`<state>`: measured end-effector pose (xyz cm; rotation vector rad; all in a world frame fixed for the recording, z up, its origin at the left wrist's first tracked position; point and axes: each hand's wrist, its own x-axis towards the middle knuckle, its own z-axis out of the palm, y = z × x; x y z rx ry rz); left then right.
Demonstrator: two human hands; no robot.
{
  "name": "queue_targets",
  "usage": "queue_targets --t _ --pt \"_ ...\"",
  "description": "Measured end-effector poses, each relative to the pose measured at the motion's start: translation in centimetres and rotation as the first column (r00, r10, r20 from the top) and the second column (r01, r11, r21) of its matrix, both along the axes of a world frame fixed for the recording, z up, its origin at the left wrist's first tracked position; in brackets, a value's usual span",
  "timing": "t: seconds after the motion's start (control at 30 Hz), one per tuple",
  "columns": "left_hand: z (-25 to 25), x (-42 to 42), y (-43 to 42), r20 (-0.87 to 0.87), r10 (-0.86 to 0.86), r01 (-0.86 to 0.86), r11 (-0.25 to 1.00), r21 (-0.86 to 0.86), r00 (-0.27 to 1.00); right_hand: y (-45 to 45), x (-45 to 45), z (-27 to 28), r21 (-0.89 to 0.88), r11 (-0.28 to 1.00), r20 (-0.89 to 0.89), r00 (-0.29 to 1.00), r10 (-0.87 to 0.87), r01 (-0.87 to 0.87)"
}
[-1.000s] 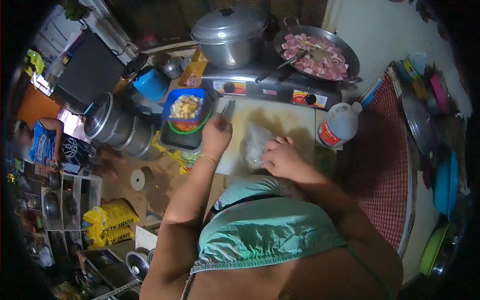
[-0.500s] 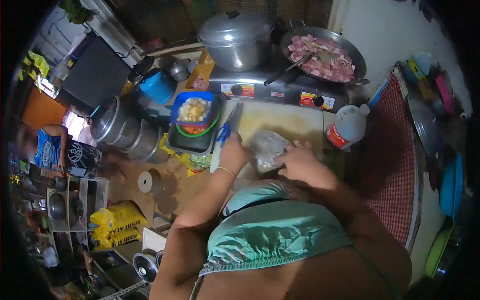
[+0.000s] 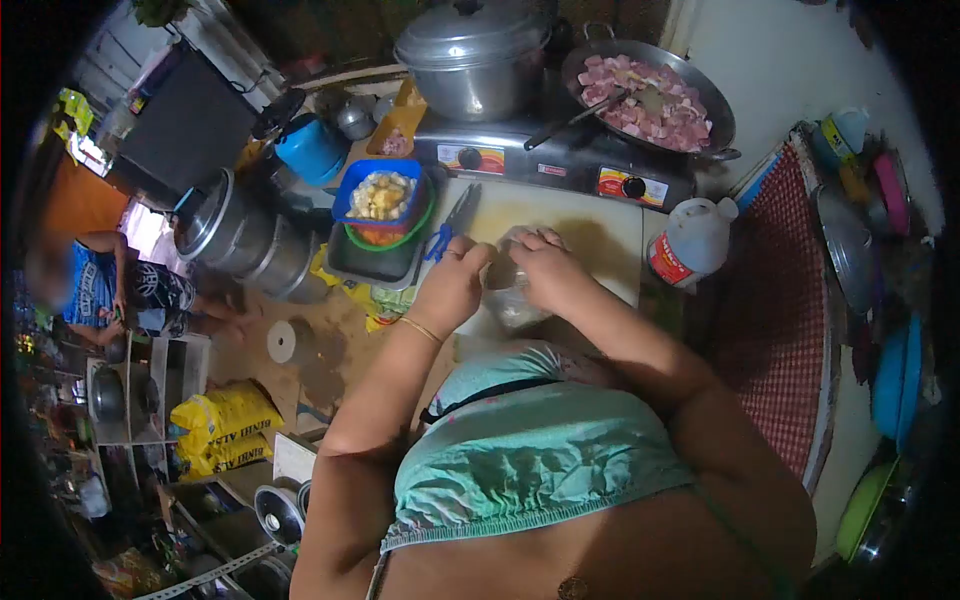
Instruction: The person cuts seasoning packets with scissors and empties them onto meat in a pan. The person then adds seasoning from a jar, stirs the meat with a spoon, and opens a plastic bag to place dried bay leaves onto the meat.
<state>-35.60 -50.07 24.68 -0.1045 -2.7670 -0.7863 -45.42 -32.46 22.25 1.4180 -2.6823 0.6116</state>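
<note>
A clear plastic bag with pale contents hangs or rests low over the white cutting board. My left hand is closed at the bag's left edge. My right hand grips the bag's upper part, fingers bent round it. Just beyond my left hand lies a pair of scissors with blue handles, blades pointing away. Left of the board a blue basket with bagged pale pieces sits on a green-rimmed one, over a dark grey tray.
Behind the board stands a gas stove with a lidded pot and a wok of cut raw meat. A labelled white jug is at the right. Another person is at far left.
Both hands have come closer together at the bag. My right hand has moved left and away from me, lifting the bag's top; my left hand has left the scissors' handles.
</note>
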Motion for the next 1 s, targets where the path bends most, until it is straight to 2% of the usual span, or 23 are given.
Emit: queue_targets --t 0.03,0.13,0.23,0.33,0.43,0.5,0.57,0.67,0.73,0.8,0.83,0.87,0.97,1.0 --pt "0.1 0.3 -0.2 -0.002 -0.022 0.022 1.000 -0.010 1.000 0.5 0.4 0.7 -0.020 1.000 -0.109 0.994 -0.013 0.011" --pt "-0.2 1.0 -0.6 0.015 -0.063 0.064 0.993 -0.101 0.998 1.9 -0.4 0.5 -0.147 0.986 0.056 0.994 0.091 -0.082" --pt "-1.8 1.0 -0.7 0.118 0.009 0.011 0.986 -0.165 0.993 2.4 -0.9 1.2 0.085 0.994 0.286 0.954 -0.086 0.064" --pt "-3.2 0.4 -0.1 0.213 0.094 -0.049 0.976 -0.210 0.973 2.4 -0.5 -0.6 0.276 0.954 0.016 0.992 -0.127 0.118" --pt "-4.5 -0.2 0.2 0.205 0.117 -0.081 0.981 -0.175 0.972 2.2 -0.1 -1.4 0.124 0.985 -0.087 0.990 -0.108 0.119" --pt "-4.0 -0.4 0.6 0.234 0.100 -0.088 0.994 -0.060 0.967 2.3 -0.3 0.0 -0.100 0.985 0.194 0.974 -0.120 0.141" --pt "-1.1 -0.5 1.6 0.315 0.049 -0.091 0.989 0.119 0.948 1.8 -0.8 0.6 -0.269 0.950 0.442 0.897 -0.027 0.161" --pt "-0.3 -1.2 3.0 0.138 0.061 -0.078 0.989 0.128 0.989 0.8 -1.2 1.3 -0.423 0.895 0.681 0.702 0.210 0.142" --pt "-0.1 -1.7 3.1 0.206 0.116 -0.147 0.979 0.141 0.972 0.1 -0.3 3.2 -0.476 0.871 0.774 0.527 0.352 0.117" --pt "-0.9 -1.8 2.8 0.210 0.173 -0.213 0.959 0.185 0.962 -0.4 -0.1 3.1 -0.631 0.762 0.551 0.775 0.311 0.143" --pt "-2.1 -1.6 2.1 0.181 0.202 -0.241 0.944 0.224 0.962 -0.5 0.0 3.0 -0.703 0.699 0.422 0.868 0.261 0.132" --pt "-3.1 -1.4 1.5 0.154 0.233 -0.267 0.927 0.263 0.960 -0.1 -0.5 3.1 -0.720 0.682 0.362 0.907 0.216 0.125" --pt "-2.5 -0.9 1.5 0.250 0.250 -0.325 0.884 0.334 0.936 0.4 -0.2 1.1 -0.597 0.784 0.650 0.673 0.353 0.166" --pt "-1.9 -0.8 1.8 0.248 0.297 -0.372 0.857 0.357 0.922 0.3 0.4 1.1 -0.563 0.824 0.595 0.723 0.351 0.063"
